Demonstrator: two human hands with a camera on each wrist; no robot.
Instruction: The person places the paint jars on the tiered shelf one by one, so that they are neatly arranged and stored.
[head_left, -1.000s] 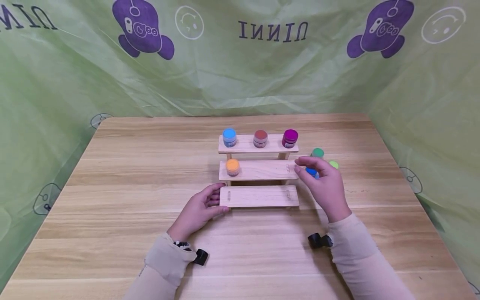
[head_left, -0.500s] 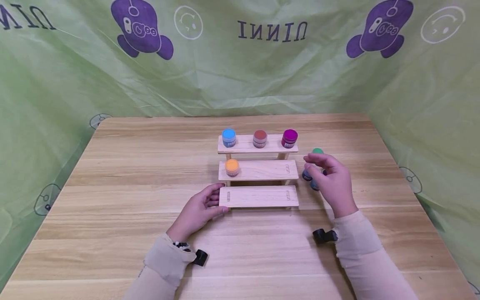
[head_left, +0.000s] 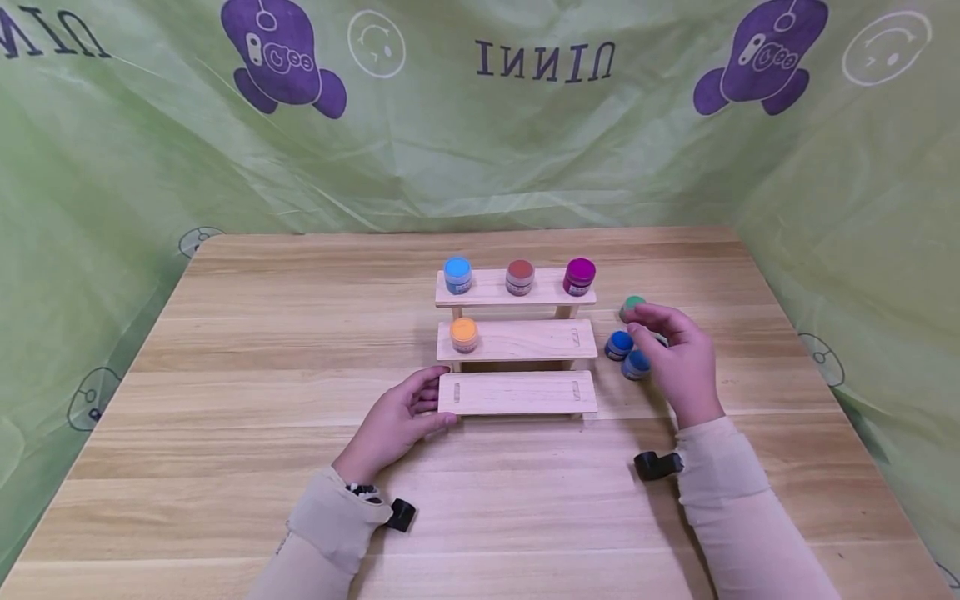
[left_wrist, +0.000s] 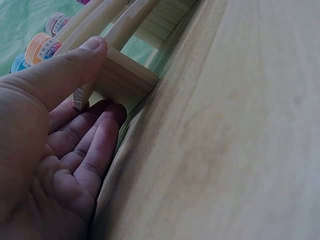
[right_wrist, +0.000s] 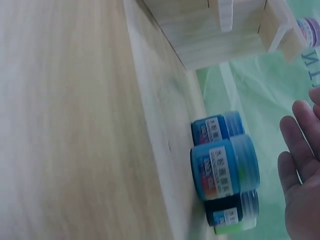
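My left hand (head_left: pixel 396 421) grips the left end of the lowest step of a three-tier wooden stand (head_left: pixel 517 393); its thumb lies on the front edge and the fingers curl behind, as the left wrist view shows. My right hand (head_left: pixel 678 358) pinches a green-lidded paint jar (head_left: pixel 632 305), which leans slightly; fingers partly hide it. Below the hand sit a blue paint jar (head_left: pixel 618 344) and a lighter blue paint jar (head_left: pixel 636 364). In the right wrist view, a dark paint jar (right_wrist: pixel 227 212) and a light green one (right_wrist: pixel 234 228) stand behind them.
On the top tier are a light blue jar (head_left: pixel 458 275), a brown jar (head_left: pixel 520 277) and a purple jar (head_left: pixel 580 277). An orange jar (head_left: pixel 464 335) occupies the middle tier's left end. Green printed cloth (head_left: pixel 480 150) hangs behind the wooden table (head_left: pixel 300 333).
My right hand has moved right, away from the middle tier, to the loose jars. The green-lidded jar has shifted slightly left and tilted. My left hand keeps its place.
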